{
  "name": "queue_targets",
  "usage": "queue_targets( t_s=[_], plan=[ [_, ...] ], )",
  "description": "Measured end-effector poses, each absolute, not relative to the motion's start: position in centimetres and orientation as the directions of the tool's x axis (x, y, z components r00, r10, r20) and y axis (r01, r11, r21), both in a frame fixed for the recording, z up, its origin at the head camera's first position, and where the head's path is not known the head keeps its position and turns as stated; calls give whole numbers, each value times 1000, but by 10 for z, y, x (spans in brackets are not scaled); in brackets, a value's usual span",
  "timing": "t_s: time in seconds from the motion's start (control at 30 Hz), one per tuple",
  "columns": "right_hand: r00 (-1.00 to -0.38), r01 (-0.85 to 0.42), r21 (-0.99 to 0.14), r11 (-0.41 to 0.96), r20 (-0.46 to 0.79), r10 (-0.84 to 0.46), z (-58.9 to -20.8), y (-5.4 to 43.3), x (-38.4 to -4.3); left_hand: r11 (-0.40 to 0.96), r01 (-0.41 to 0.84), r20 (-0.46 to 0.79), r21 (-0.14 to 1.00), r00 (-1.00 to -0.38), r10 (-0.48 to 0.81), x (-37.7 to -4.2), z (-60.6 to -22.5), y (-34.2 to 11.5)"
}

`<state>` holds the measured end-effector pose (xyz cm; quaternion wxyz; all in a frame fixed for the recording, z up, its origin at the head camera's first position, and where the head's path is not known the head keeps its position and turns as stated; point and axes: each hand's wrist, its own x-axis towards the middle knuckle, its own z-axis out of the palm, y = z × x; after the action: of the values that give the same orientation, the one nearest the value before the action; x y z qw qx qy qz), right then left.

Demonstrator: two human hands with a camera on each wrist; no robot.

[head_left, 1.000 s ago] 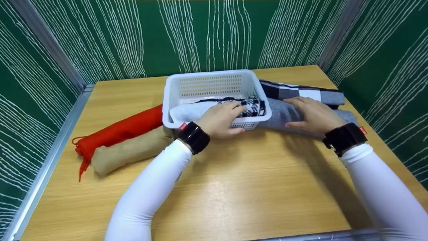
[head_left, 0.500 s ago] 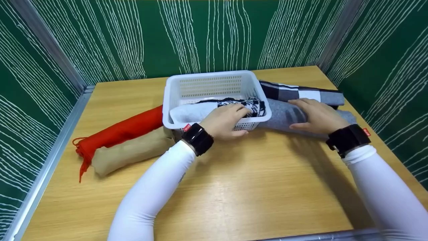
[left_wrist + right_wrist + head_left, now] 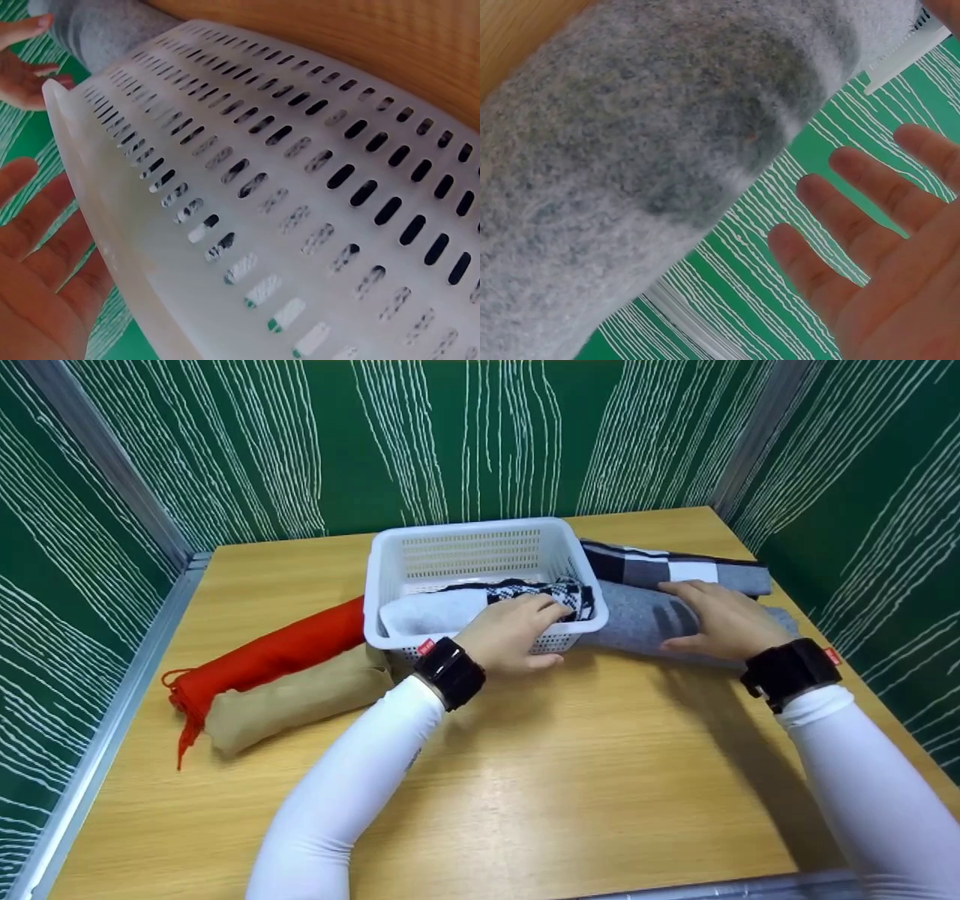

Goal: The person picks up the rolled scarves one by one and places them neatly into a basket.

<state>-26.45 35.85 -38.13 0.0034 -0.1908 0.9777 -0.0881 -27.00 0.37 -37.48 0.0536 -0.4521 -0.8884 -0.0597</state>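
The right hand (image 3: 904,270), 4 fingers extended, is near a fuzzy grey roll (image 3: 667,127); a white basket (image 3: 906,61) shows beyond.

In the head view, the left hand (image 3: 514,634) covers part of the basket (image 3: 465,526) and of the black-and-white roll (image 3: 472,601); whether its fingertips touch the roll cannot be told. The right hand (image 3: 724,619) hides part of the grey roll (image 3: 637,616), whose left end is lost behind the basket. Both sleeves (image 3: 345,802) run off the bottom edge. Lettering on the red tags (image 3: 426,647) is too small to read. In the right wrist view, the grey roll is cut off.
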Motion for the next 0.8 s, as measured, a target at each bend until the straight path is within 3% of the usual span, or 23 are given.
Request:
queue_targets(
  t_s=[0.8],
  plan=[
    [-954,-283,-176,943,-56,-296,-381,378,-264,557,830,172,26,-553,815,-268,-375,16]
  ],
)
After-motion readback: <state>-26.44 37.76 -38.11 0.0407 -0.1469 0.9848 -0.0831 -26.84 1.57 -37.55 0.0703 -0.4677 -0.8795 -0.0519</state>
